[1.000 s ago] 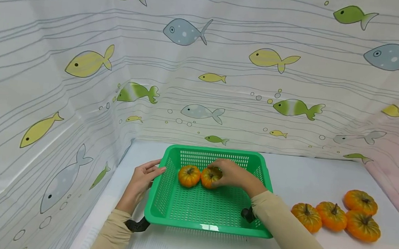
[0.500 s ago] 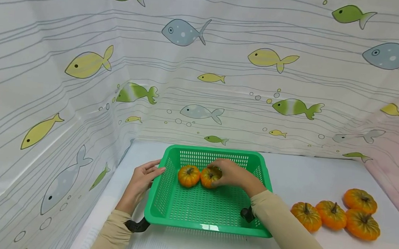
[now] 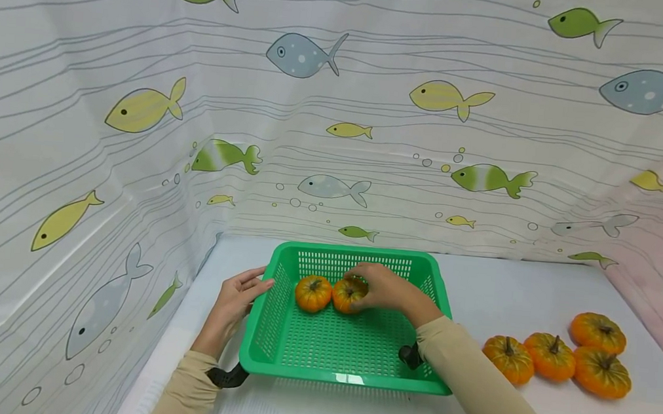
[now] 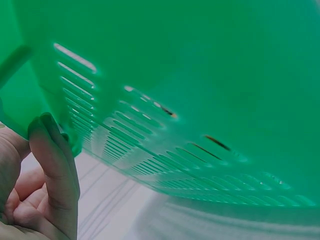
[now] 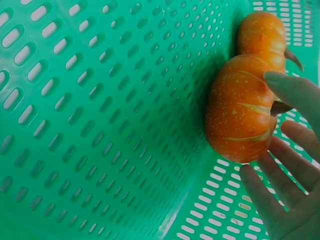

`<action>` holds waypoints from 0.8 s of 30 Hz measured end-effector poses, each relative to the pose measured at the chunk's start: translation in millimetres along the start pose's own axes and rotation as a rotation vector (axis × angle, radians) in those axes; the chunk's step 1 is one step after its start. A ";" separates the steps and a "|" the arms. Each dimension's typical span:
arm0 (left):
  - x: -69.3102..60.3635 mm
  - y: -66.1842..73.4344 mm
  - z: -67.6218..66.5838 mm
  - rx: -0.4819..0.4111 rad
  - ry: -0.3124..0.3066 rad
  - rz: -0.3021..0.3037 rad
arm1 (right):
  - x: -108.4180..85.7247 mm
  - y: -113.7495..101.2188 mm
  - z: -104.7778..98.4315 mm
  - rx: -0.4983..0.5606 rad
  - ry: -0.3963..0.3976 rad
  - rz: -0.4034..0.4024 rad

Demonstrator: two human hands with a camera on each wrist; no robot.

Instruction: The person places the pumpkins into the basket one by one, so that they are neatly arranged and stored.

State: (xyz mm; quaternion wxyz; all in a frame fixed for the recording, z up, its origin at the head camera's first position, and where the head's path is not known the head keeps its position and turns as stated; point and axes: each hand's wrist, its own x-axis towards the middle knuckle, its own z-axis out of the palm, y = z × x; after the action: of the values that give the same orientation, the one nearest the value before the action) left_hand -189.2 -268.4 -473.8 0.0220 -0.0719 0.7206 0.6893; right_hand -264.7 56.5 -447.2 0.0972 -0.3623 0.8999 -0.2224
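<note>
- Head view: the right hand [image 3: 383,289] grasps a small orange pumpkin [image 3: 349,295] inside the green plastic basket [image 3: 346,377], thumb and fingers round its sides; a second pumpkin [image 3: 313,293] sits touching it on the left.
- The left hand [image 3: 238,294] pinches the basket's left rim, thumb on top, other fingers outside.
- Turning or dragging the grasped pumpkin could nudge its neighbour and set it rolling, since the two are in contact.
- Right wrist view suggests a light hold: the fingers are spread on skin that looks smooth, so a lift might slip, or a thumb pushing near the stem [image 5: 281,107] might strain it.
- Downward pressure from the left hand could tip or slide the basket.
- The right sleeve [image 3: 482,378] crosses the basket's right rim, and the black wrist mount [image 3: 411,357] could catch there on withdrawal.
- A swinging elbow might scatter the four loose pumpkins [image 3: 550,356] on the worktop [image 3: 478,285].
- No brand, label or writing can be read; a pale patch on the front rim may be glare. The backdrop [image 3: 395,160] carries printed fish only, with lines and bubbles.
</note>
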 end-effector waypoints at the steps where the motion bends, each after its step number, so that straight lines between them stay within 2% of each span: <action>1: 0.2 -0.4 -0.1 0.000 -0.001 0.000 | 0.1 -0.1 -0.1 0.002 0.000 0.002; 14: 1.2 -0.4 0.2 0.010 0.001 0.000 | -0.1 -1.3 -2.6 -0.016 0.020 -0.007; 24: 0.8 -0.3 1.3 0.000 0.006 0.002 | -1.6 -9.3 -13.0 0.003 0.045 -0.001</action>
State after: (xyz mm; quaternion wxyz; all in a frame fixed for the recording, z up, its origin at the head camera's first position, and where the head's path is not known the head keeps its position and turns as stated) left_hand -190.0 -267.1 -474.3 0.0191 -0.0732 0.7207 0.6891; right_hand -262.3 56.0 -431.4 0.0775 -0.3575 0.9014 -0.2317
